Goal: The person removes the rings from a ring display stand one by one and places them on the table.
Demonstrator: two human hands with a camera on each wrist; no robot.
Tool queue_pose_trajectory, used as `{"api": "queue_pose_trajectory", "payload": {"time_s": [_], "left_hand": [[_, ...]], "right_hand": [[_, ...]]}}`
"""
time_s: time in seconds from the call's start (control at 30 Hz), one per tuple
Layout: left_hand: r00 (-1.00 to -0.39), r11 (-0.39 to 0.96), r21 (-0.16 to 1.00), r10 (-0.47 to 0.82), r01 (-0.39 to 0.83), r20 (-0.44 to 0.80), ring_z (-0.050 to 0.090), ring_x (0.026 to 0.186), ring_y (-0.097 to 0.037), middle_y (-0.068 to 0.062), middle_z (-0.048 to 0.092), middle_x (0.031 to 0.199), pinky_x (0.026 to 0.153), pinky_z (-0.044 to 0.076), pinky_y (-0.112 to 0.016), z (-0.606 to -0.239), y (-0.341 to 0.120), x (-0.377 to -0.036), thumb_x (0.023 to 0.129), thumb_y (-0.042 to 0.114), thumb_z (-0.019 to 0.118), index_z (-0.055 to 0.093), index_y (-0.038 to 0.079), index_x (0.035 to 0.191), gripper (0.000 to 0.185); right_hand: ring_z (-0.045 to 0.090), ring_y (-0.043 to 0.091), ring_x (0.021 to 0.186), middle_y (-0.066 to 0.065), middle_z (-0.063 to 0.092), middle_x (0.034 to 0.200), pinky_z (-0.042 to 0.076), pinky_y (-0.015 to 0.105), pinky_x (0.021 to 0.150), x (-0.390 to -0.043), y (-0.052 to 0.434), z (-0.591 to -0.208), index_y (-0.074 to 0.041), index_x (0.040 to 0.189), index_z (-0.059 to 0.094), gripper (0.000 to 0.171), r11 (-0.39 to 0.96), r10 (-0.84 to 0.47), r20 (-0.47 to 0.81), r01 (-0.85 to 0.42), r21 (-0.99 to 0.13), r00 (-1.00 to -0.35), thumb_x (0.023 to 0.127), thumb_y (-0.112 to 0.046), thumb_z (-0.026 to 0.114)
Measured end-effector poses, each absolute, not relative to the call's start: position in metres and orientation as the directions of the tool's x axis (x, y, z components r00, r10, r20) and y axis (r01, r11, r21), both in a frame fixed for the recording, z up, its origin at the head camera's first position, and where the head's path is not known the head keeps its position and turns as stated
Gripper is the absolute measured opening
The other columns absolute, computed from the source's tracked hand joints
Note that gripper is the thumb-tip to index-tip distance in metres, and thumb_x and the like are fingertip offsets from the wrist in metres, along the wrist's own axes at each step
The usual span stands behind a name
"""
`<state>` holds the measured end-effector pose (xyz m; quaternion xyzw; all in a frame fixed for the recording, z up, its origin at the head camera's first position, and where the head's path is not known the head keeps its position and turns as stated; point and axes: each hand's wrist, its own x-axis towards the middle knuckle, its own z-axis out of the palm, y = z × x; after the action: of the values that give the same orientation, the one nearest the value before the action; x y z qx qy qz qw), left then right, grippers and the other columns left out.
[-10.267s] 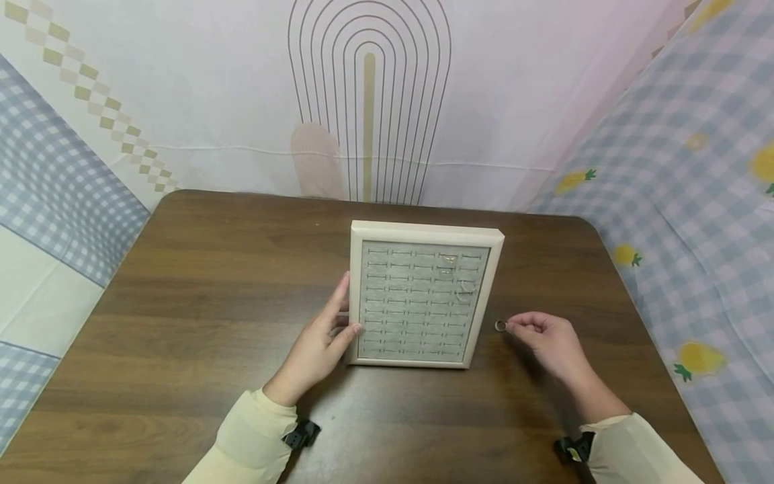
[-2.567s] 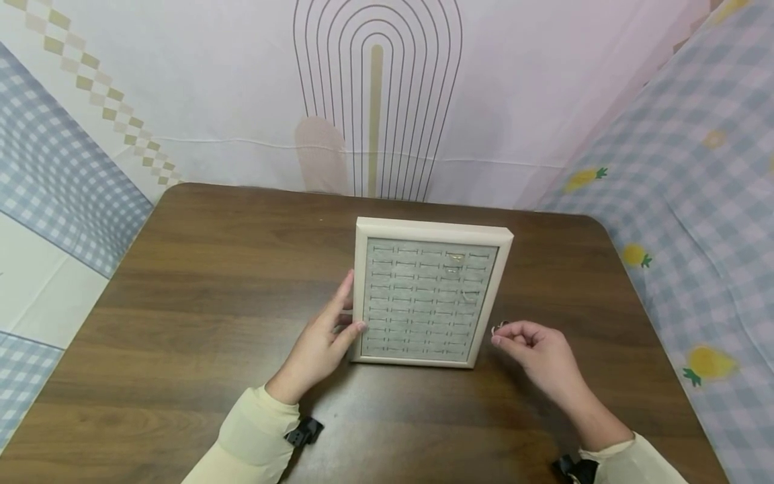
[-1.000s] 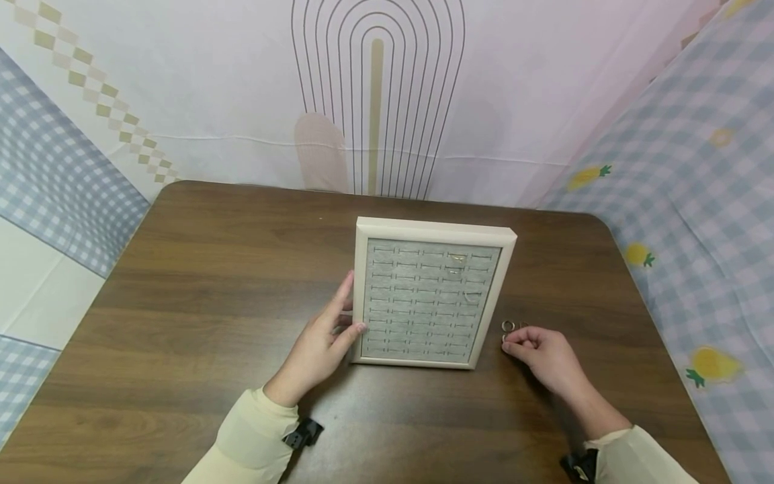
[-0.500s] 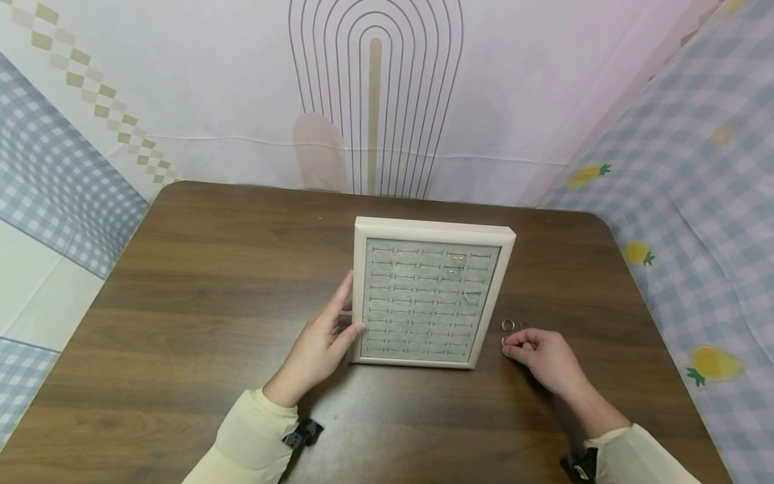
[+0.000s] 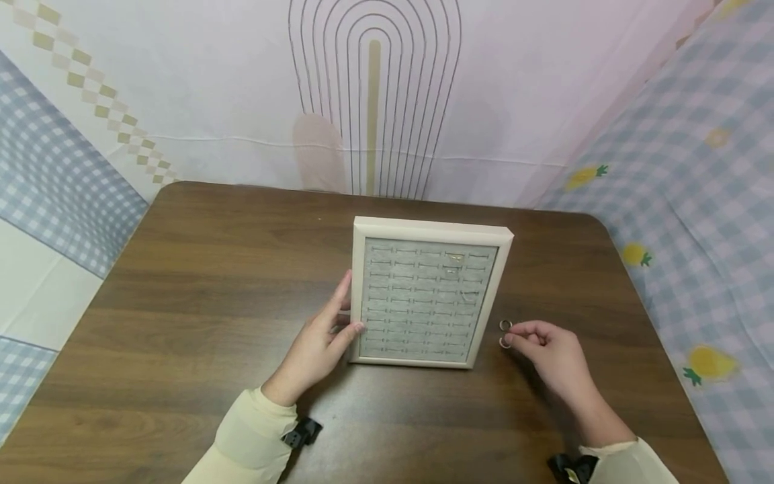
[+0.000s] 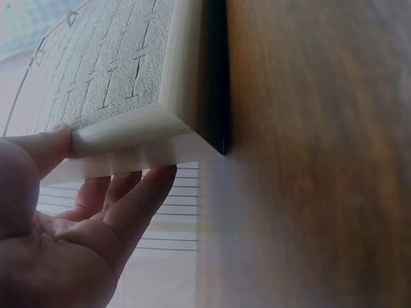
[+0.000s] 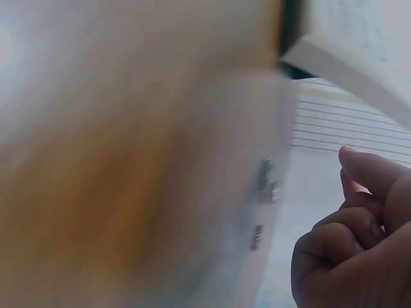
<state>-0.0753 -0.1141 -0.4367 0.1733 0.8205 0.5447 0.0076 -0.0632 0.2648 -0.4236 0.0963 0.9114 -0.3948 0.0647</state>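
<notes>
A cream-framed ring display board [image 5: 433, 230] with grey slotted padding stands tilted on the table. My left hand [image 5: 314, 349] steadies its left side: in the left wrist view, the thumb [image 6: 54, 144] lies at the front edge and the fingers reach along the side. Still in the padding are a few rings, among them a gold ring [image 5: 455, 258] and a silver ring [image 5: 469, 297]. Right of the board, two rings show beside the fingertips of my right hand [image 5: 553, 353], a far ring [image 5: 501, 326] and a near ring [image 5: 503, 346]. That hand's fingers are loosely curled, with nothing visible between thumb and index.
The brown wooden table [image 5: 199, 323] extends on all sides of the board. Behind it hangs a pale patterned cloth [image 5: 514, 81]; blue checked cloth [image 5: 695, 222] hangs along the right. In the right wrist view, another ring [image 7: 257, 237] lies apart from the closer pair.
Compared with the oldest frame, one silver ring is gone from the board's right side and more rings lie on the table. Lately my right hand has let go of the near ring; my left stays put.
</notes>
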Motion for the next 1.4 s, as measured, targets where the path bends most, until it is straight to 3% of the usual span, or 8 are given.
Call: {"api": "queue_pose_trajectory", "payload": {"time_s": [0.27, 0.5, 0.63, 0.87, 1.03, 1.27, 1.4], "left_hand": [[-0.943, 0.354, 0.896, 0.287, 0.268, 0.169, 0.068, 0.106, -0.030, -0.018, 0.062, 0.131, 0.087, 0.060, -0.038, -0.436, -0.115, -0.075, 0.097, 0.004, 0.065, 0.010, 0.031, 0.163, 0.090], [-0.941, 0.342, 0.899, 0.290, 0.274, 0.176, 0.069, 0.106, -0.030, -0.017, 0.063, 0.129, 0.086, 0.060, -0.038, -0.436, -0.114, -0.075, 0.097, 0.004, 0.065, 0.012, 0.026, 0.163, 0.088], [-0.942, 0.340, 0.901, 0.287, 0.270, 0.174, 0.069, 0.105, -0.030, -0.017, 0.063, 0.130, 0.086, 0.060, -0.038, -0.436, -0.114, -0.075, 0.097, 0.004, 0.065, 0.011, 0.030, 0.163, 0.089], [-0.941, 0.346, 0.898, 0.290, 0.271, 0.173, 0.069, 0.106, -0.030, -0.017, 0.063, 0.130, 0.086, 0.060, -0.037, -0.435, -0.115, -0.075, 0.096, 0.003, 0.066, 0.013, 0.024, 0.163, 0.088], [-0.941, 0.346, 0.897, 0.289, 0.276, 0.178, 0.069, 0.105, -0.030, -0.017, 0.063, 0.129, 0.085, 0.060, -0.036, -0.436, -0.115, -0.076, 0.096, 0.002, 0.066, 0.013, 0.024, 0.163, 0.089], [-0.935, 0.343, 0.895, 0.301, 0.287, 0.185, 0.069, 0.105, -0.031, -0.019, 0.063, 0.129, 0.086, 0.060, -0.036, -0.436, -0.115, -0.076, 0.096, 0.002, 0.066, 0.014, 0.021, 0.163, 0.087], [-0.937, 0.345, 0.894, 0.296, 0.284, 0.184, 0.069, 0.105, -0.031, -0.019, 0.063, 0.128, 0.085, 0.060, -0.035, -0.436, -0.115, -0.076, 0.096, 0.003, 0.066, 0.014, 0.026, 0.163, 0.088]], "right_hand": [[0.051, 0.013, 0.063, 0.014, 0.064, 0.074, 0.044, 0.026, 0.053, -0.066, 0.245, -0.405, -0.009, 0.102, 0.075, 0.025, 0.631, 0.148, -0.124, 0.190, -0.752, -0.981, 0.092, -0.031, 0.075], [0.046, 0.014, 0.058, 0.003, 0.053, 0.066, 0.039, 0.027, 0.048, -0.068, 0.231, -0.390, -0.010, 0.101, 0.075, 0.024, 0.647, 0.133, -0.062, 0.134, -0.751, -0.989, 0.090, -0.031, 0.077], [0.047, 0.014, 0.057, 0.002, 0.052, 0.065, 0.040, 0.028, 0.048, -0.071, 0.224, -0.384, -0.011, 0.100, 0.075, 0.025, 0.633, 0.127, -0.026, 0.101, -0.768, -0.992, 0.089, -0.033, 0.078], [0.045, 0.012, 0.054, 0.000, 0.048, 0.061, 0.040, 0.027, 0.047, -0.072, 0.216, -0.373, -0.010, 0.094, 0.074, 0.017, 0.594, 0.129, 0.028, 0.055, -0.802, -0.991, 0.088, -0.024, 0.080], [0.042, 0.009, 0.052, -0.004, 0.046, 0.059, 0.041, 0.024, 0.047, -0.073, 0.206, -0.369, -0.007, 0.097, 0.076, 0.016, 0.561, 0.080, 0.056, -0.001, -0.828, -0.995, 0.086, -0.017, 0.082], [0.042, 0.010, 0.048, -0.003, 0.046, 0.058, 0.039, 0.025, 0.042, -0.076, 0.197, -0.366, -0.010, 0.097, 0.076, 0.016, 0.538, 0.049, 0.074, -0.037, -0.842, -0.996, 0.085, -0.019, 0.083], [0.041, 0.010, 0.050, -0.003, 0.046, 0.058, 0.038, 0.025, 0.043, -0.078, 0.193, -0.364, -0.009, 0.094, 0.075, 0.015, 0.541, 0.042, 0.088, -0.052, -0.839, -0.995, 0.085, -0.019, 0.083]]}}
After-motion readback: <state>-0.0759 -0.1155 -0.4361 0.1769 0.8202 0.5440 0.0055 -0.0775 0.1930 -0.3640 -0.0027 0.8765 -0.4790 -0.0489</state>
